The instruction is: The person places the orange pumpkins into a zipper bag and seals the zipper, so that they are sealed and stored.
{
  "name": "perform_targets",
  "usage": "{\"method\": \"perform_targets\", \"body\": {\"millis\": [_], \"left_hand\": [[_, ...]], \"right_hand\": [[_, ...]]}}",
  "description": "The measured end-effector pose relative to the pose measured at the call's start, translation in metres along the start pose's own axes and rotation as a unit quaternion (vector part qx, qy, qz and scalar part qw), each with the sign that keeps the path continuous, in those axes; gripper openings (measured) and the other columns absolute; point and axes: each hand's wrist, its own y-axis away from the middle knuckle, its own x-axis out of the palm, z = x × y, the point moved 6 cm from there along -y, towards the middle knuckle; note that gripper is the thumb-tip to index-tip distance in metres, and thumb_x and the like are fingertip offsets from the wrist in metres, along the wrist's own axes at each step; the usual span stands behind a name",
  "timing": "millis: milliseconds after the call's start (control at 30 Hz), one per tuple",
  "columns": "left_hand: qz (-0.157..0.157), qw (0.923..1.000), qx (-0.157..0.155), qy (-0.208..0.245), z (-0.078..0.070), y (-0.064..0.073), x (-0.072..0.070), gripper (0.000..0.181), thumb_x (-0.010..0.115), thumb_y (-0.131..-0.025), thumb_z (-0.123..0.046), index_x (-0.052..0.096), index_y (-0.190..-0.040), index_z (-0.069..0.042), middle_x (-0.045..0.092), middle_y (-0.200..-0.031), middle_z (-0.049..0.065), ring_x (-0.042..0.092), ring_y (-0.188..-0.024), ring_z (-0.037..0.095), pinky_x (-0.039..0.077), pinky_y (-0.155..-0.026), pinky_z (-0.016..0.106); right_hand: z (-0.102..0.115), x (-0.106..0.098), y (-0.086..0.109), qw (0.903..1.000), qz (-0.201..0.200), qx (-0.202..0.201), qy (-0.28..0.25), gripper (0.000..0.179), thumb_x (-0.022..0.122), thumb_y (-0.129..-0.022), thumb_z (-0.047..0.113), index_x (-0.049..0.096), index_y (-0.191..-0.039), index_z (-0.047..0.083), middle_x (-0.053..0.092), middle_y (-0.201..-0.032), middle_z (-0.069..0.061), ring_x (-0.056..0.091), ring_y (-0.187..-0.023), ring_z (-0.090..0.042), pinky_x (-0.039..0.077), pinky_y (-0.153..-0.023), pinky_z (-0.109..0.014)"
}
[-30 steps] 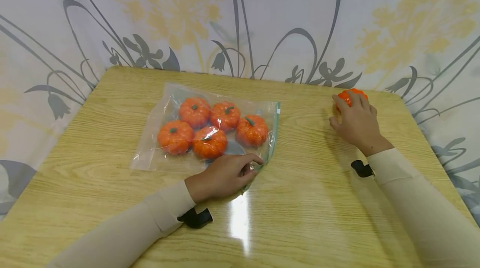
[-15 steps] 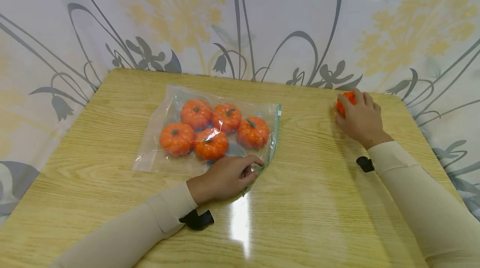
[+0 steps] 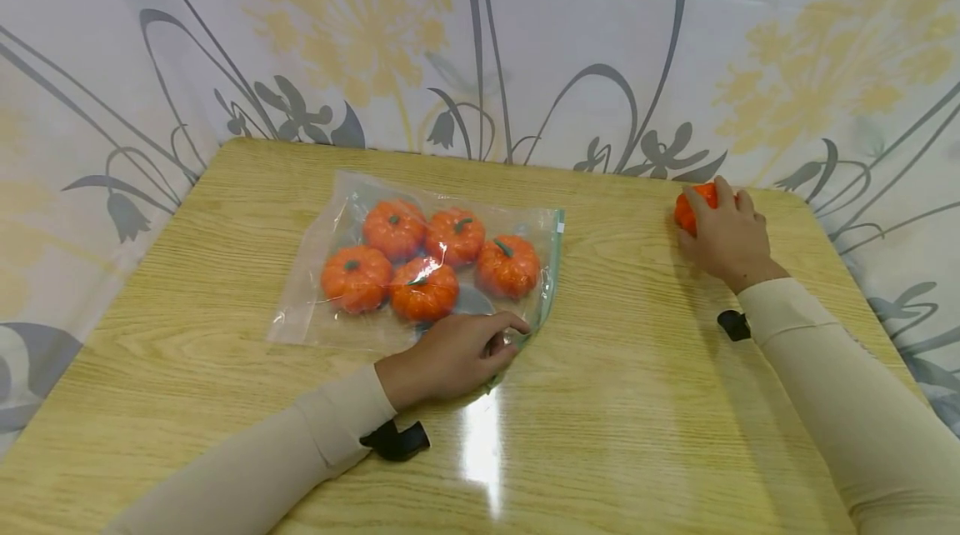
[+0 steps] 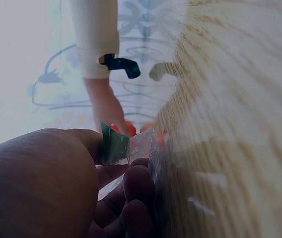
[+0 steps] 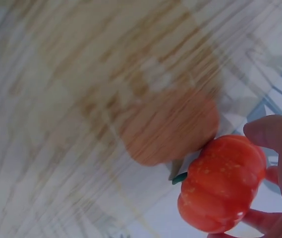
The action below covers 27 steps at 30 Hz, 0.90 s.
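Note:
My left hand (image 3: pixel 459 356) pinches the open-side corner of a clear zip bag (image 3: pixel 300 302). Between its thumb and fingers, the left wrist view shows the bag's green zip strip (image 4: pixel 115 144). Several small orange toy pumpkins (image 3: pixel 356 278) with green stems lie inside the bag. At the far right of the table my right hand (image 3: pixel 726 239) grips another orange pumpkin (image 3: pixel 696 206) from above. In the right wrist view this pumpkin (image 5: pixel 222 183) sits between thumb and fingers, tipped so its green stem points sideways. Its underside is partly hidden by the fingers.
The glossy wooden table (image 3: pixel 600 402) reflects light and the held pumpkin. A white cloth (image 3: pixel 555 43) with grey and yellow flowers hangs behind the table's back edge. A white slider (image 3: pixel 560 227) sits at the far end of the bag's zip.
My right hand has closed its fingers round the pumpkin, which has tipped and shifted slightly toward me. The left hand keeps its hold on the bag; the whole view has drifted slightly.

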Motion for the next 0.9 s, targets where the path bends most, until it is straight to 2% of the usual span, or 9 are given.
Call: {"method": "perform_targets", "body": {"millis": [233, 567, 733, 900], "left_hand": [[-0.002, 1.0000, 0.003, -0.002, -0.0005, -0.0002, -0.0001, 0.029, 0.056, -0.101, -0.028, 0.063, -0.129, -0.023, 0.059, -0.078, -0.015, 0.052, -0.066, 0.001, 0.045, -0.064, 0.021], [-0.005, 1.0000, 0.005, -0.005, -0.0012, 0.0003, -0.0003, 0.029, 0.056, -0.101, -0.027, 0.063, -0.129, -0.022, 0.059, -0.078, -0.015, 0.051, -0.065, 0.001, 0.044, -0.063, 0.021], [-0.005, 0.9999, 0.006, -0.007, -0.0014, 0.0001, -0.0004, 0.029, 0.056, -0.101, -0.027, 0.063, -0.129, -0.022, 0.058, -0.077, -0.015, 0.050, -0.065, 0.001, 0.044, -0.063, 0.021], [-0.004, 0.9999, 0.006, -0.009, -0.0017, 0.0006, -0.0009, 0.030, 0.056, -0.101, -0.027, 0.063, -0.130, -0.022, 0.058, -0.077, -0.015, 0.050, -0.064, 0.001, 0.044, -0.063, 0.021]], "right_hand": [[-0.0022, 0.0018, -0.0003, 1.0000, -0.004, 0.006, -0.003, 0.069, 0.052, -0.096, 0.021, 0.021, -0.158, 0.011, 0.013, -0.153, -0.040, 0.026, -0.124, -0.067, 0.037, -0.086, -0.077], [-0.0053, 0.0017, 0.0000, 0.9996, -0.014, 0.005, 0.024, 0.072, 0.058, -0.095, 0.020, 0.022, -0.156, 0.009, 0.023, -0.144, -0.042, 0.037, -0.112, -0.068, 0.045, -0.079, -0.074], [-0.0075, 0.0001, 0.0008, 0.9996, -0.018, 0.010, 0.022, 0.070, 0.058, -0.095, 0.019, 0.024, -0.155, 0.008, 0.025, -0.140, -0.044, 0.040, -0.103, -0.066, 0.047, -0.074, -0.072], [-0.0082, -0.0022, 0.0016, 0.9997, -0.017, 0.016, 0.011, 0.068, 0.057, -0.094, 0.020, 0.027, -0.153, 0.007, 0.025, -0.139, -0.044, 0.039, -0.101, -0.064, 0.047, -0.073, -0.072]]}}
